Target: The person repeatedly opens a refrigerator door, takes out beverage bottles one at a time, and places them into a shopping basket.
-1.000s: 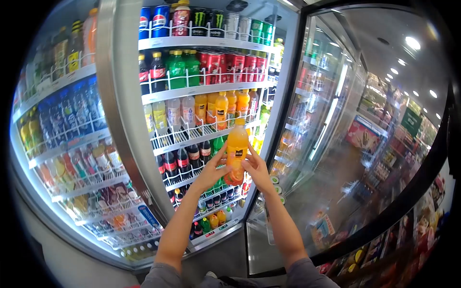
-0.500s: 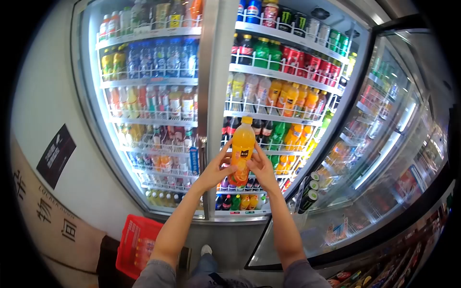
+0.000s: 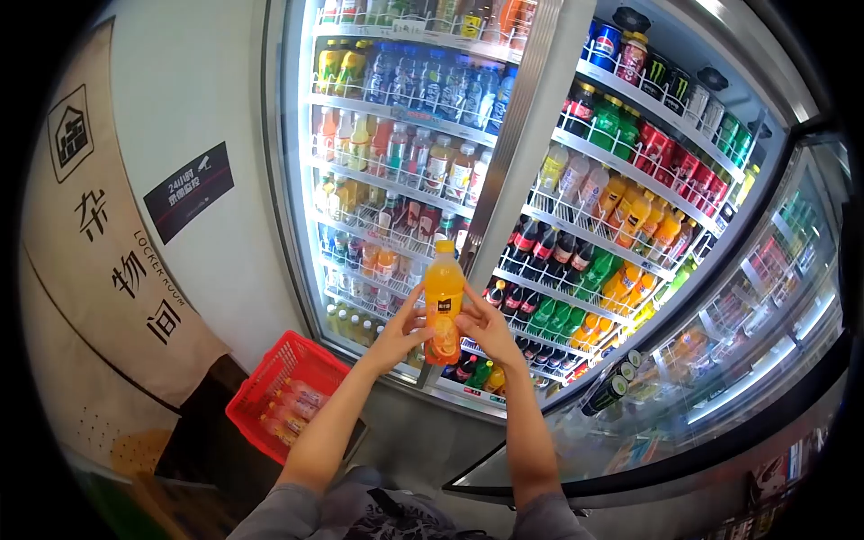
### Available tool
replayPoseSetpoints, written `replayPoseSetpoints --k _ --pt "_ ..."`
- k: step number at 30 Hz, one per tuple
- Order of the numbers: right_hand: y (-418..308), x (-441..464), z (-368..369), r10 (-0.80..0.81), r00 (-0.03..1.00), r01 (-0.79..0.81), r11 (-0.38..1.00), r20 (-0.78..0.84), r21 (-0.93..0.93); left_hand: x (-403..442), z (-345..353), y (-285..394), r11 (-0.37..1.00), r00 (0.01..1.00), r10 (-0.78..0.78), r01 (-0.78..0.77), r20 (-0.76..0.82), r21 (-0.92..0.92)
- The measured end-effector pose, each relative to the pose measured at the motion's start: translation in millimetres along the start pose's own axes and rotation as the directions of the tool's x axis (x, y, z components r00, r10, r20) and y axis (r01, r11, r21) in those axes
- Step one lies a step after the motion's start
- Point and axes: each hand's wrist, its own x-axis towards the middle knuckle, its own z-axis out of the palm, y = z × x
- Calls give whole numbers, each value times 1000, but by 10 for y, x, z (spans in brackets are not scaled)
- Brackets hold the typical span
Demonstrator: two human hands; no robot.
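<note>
Upright in front of me is a bottle of orange juice drink (image 3: 444, 290) with a yellow cap and a dark label patch. My left hand (image 3: 400, 340) grips it from the left side, thumb across its lower front. From the right, my right hand (image 3: 489, 329) is closed on the same bottle, with its thumb near the label. The fingertips behind the bottle are hidden. Below and to the left, a red plastic basket (image 3: 245, 416) holds several pinkish bottles (image 3: 294, 407) lying side by side.
A lit drinks fridge with shelves of bottles (image 3: 630, 216) and cans (image 3: 670, 162) stands ahead. Its glass door (image 3: 720, 360) is swung out on the right, with several dark cans (image 3: 612, 387) near it. A beige curtain (image 3: 117, 252) and dark sign (image 3: 189, 192) are at left.
My view has turned left, so the fridge sits further right and more of the curtain and basket shows. Both hands keep hold of the bottle, which has swung left relative to the fridge.
</note>
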Motion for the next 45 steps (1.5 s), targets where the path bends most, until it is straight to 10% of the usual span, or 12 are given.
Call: replayPoseSetpoints --k 24,40,45 --pt "2017 1480 1503 181 948 -104 953 260 -285 -784 -2179 -740 985 896 -155 109 -416 -132" --pt "3956 1681 2502 490 602 -365 871 631 -328 -2075 -2893 -2116 942 468 -334 129 -818 -311" --pt "4331 1708 2613 486 617 -156 846 619 -509 -2176 -2860 -2361 919 295 -389 57 -873 -390"
